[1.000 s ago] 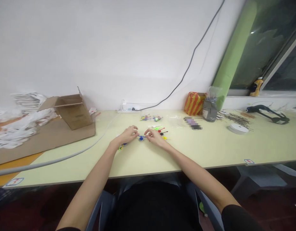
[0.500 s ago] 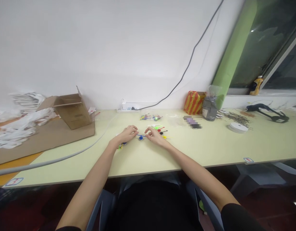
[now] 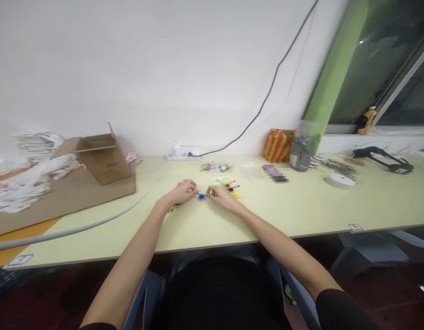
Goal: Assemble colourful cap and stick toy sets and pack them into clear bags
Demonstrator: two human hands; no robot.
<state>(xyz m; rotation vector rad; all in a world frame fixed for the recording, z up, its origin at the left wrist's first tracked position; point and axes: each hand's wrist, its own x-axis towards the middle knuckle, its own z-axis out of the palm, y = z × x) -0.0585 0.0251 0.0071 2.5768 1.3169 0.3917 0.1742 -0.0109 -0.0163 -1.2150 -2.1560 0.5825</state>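
While both forearms reach out over the pale yellow tabletop [image 3: 267, 215], the left hand [image 3: 181, 191] and the right hand [image 3: 223, 198] sit close together with their fingers curled inward. Each appears to pinch one end of a thin blue plastic rod [image 3: 202, 195], though the exact grip is too small to make out. A round blue piece [image 3: 201, 196] sits at the rod's middle, between the hands. Just beside the left hand lies a yellow-green plastic piece [image 3: 171, 210], while red, green and black pieces [image 3: 229, 186] lie near the right hand. Farther back are small clear bags of colored parts [image 3: 215, 167], with an empty-looking clear bag [image 3: 250, 172] to their right. Along the wall stand a white power strip [image 3: 181, 156], a striped orange-and-yellow bag [image 3: 278, 145] and a gray bag [image 3: 299, 156]. Well to the right lie a white tape roll [image 3: 342, 181] and a black tool [image 3: 384, 166]; well to the left, an open cardboard box [image 3: 103, 160] rests on a flattened cardboard sheet [image 3: 60, 197].
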